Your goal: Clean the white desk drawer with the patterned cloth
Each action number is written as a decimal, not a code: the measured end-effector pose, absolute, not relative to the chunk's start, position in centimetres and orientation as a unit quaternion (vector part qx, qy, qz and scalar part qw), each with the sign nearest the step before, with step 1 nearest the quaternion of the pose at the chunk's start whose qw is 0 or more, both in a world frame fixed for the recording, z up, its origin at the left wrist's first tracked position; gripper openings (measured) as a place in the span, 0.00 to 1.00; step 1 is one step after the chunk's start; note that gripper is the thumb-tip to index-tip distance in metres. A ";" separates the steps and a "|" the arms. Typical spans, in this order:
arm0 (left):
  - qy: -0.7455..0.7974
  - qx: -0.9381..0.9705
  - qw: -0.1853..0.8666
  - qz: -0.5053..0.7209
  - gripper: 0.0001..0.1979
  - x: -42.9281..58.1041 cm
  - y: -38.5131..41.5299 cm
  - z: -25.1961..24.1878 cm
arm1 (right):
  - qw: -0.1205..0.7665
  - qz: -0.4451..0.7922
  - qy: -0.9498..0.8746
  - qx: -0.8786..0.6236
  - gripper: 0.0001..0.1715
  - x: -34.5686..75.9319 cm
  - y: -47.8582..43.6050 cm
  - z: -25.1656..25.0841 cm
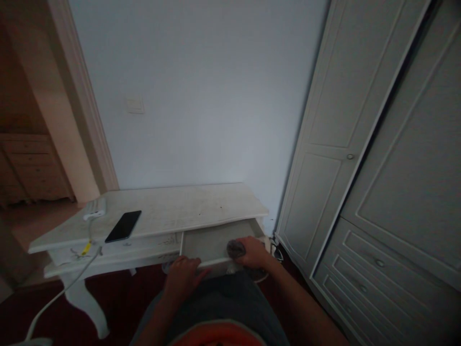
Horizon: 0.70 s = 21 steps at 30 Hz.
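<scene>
A low white table point(187, 206) stands against the wall with its right drawer point(209, 242) pulled out. My left hand point(183, 276) rests on the drawer's front edge, fingers curled over it. My right hand point(252, 252) is inside the drawer at its right end, closed on a small dark grey rounded thing point(236, 248) that I cannot name. The rest of the drawer's inside looks bare and pale.
A black phone point(123, 226) lies on the tabletop at the left, beside a white power strip point(95, 209) with a cable point(68, 283) hanging to the floor. A tall grey-white wardrobe point(378, 168) fills the right. A doorway opens at the far left.
</scene>
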<state>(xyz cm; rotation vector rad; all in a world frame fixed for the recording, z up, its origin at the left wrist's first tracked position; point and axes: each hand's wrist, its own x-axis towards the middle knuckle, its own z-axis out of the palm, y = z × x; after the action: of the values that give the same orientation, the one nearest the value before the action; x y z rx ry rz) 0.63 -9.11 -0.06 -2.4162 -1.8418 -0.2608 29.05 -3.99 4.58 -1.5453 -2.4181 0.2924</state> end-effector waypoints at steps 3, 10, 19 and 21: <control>-0.611 -0.785 0.051 -0.084 0.25 0.5 -8.9 -0.5 | 0.122 0.083 -0.796 -0.588 0.17 32.6 -3.5 4.9; -0.603 -0.788 0.056 -0.114 0.24 0.2 -8.7 -1.1 | 0.104 0.042 -0.836 -0.537 0.25 26.1 -5.1 3.7; -0.597 -0.797 0.007 -0.087 0.09 0.3 -9.0 0.0 | 0.112 0.054 -0.887 -0.445 0.26 20.0 -6.7 1.7; -0.606 -0.791 0.022 -0.088 0.11 0.3 -8.8 -0.5 | 0.110 0.047 -0.882 -0.457 0.26 21.8 -6.7 1.6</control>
<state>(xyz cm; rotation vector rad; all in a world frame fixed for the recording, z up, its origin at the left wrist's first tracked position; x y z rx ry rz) 0.29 -8.84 -0.52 -2.4487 -1.8764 -0.2712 21.80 -6.73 1.55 -1.3426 -2.5917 0.1386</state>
